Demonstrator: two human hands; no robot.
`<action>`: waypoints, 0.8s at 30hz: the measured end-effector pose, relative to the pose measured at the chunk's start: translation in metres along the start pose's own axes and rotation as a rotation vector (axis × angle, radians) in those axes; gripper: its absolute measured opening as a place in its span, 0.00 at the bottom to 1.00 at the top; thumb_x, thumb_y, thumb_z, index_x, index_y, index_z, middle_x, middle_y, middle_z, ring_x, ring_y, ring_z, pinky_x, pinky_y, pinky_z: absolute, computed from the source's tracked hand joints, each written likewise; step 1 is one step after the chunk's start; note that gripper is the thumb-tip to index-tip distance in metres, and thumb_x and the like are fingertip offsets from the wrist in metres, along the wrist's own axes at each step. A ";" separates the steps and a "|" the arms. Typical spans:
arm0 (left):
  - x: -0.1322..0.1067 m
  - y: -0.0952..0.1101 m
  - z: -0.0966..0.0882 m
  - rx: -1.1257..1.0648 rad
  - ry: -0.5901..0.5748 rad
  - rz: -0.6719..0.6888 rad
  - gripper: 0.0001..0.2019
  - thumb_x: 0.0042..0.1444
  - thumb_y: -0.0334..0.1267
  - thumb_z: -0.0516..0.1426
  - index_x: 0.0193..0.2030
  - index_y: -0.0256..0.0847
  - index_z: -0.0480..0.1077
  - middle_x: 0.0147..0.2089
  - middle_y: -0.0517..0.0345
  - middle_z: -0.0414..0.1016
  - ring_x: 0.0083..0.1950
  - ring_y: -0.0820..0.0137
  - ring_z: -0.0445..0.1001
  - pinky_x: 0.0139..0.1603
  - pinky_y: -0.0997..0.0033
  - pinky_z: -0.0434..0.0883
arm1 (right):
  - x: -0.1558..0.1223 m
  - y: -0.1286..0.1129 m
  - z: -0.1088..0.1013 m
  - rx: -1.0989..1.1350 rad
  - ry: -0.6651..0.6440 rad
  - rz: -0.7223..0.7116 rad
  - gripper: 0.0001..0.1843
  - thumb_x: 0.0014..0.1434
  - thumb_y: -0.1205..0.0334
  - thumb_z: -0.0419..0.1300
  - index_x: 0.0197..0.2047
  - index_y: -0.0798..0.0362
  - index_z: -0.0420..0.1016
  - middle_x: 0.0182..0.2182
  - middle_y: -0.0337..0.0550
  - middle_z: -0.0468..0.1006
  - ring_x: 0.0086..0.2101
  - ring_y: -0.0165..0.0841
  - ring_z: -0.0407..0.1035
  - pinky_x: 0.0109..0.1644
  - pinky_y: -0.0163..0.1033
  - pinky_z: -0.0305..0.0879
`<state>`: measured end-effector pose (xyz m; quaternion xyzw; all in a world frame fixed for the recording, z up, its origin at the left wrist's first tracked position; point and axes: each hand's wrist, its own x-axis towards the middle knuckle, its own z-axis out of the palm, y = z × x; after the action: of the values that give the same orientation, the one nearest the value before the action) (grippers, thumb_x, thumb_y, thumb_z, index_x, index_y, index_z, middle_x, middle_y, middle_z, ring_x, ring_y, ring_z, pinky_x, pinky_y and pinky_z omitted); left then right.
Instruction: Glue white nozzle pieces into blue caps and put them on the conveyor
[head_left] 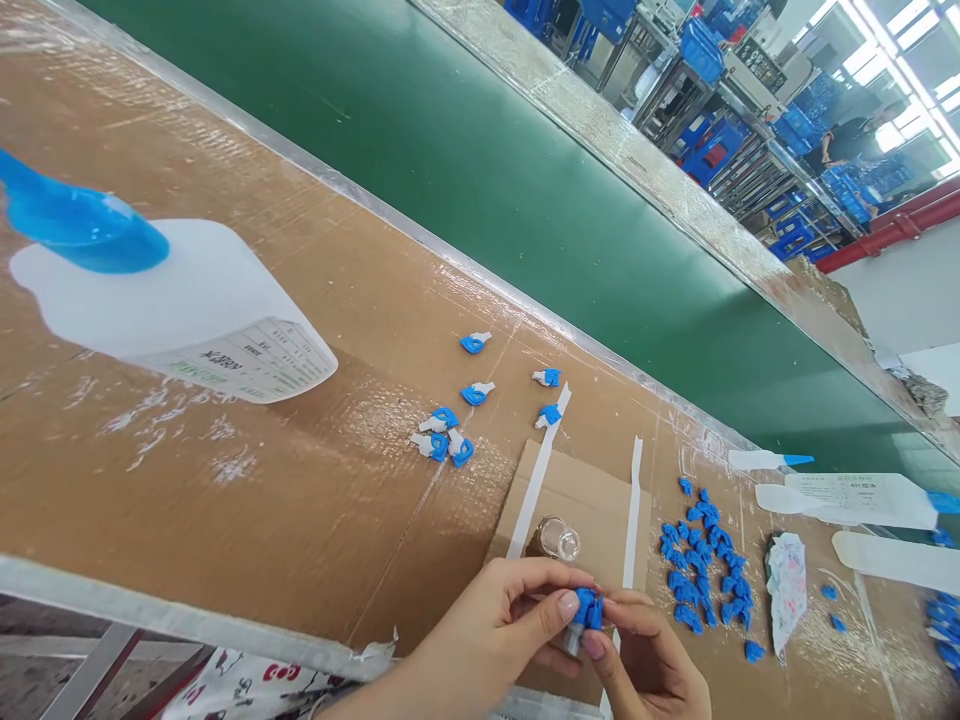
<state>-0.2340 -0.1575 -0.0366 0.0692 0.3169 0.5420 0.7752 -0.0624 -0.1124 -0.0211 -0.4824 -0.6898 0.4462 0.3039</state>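
My left hand (501, 612) and my right hand (646, 655) meet at the bottom edge, both pinching one small blue plastic part (589, 608) with a grey metal piece under it. Just beyond my fingers a small clear glass vial (559, 538) stands on a cardboard sheet (577, 500). A heap of loose blue parts (703, 572) lies to the right of my hands. Several finished blue-and-white pieces (444, 432) are spread further up the bench.
A large white bottle with a blue cap (169, 300) lies at the upper left. White glue bottles (855, 497) and a stained rag (787, 588) lie at the right. A green conveyor belt (525, 190) runs beyond the brown taped bench (225, 500). Blue crates fill shelves behind.
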 end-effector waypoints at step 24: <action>0.044 0.050 -0.056 1.500 0.397 0.673 0.24 0.61 0.50 0.45 0.42 0.36 0.76 0.38 0.47 0.75 0.37 0.59 0.77 0.41 0.58 0.76 | -0.017 0.095 -0.120 -0.652 0.278 -0.025 0.20 0.58 0.41 0.58 0.32 0.46 0.85 0.35 0.49 0.81 0.37 0.39 0.77 0.40 0.43 0.74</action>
<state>-0.2965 -0.1118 -0.0765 0.5594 0.6857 0.3922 0.2513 0.0830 -0.0764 -0.0565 -0.6016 -0.7540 0.1287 0.2302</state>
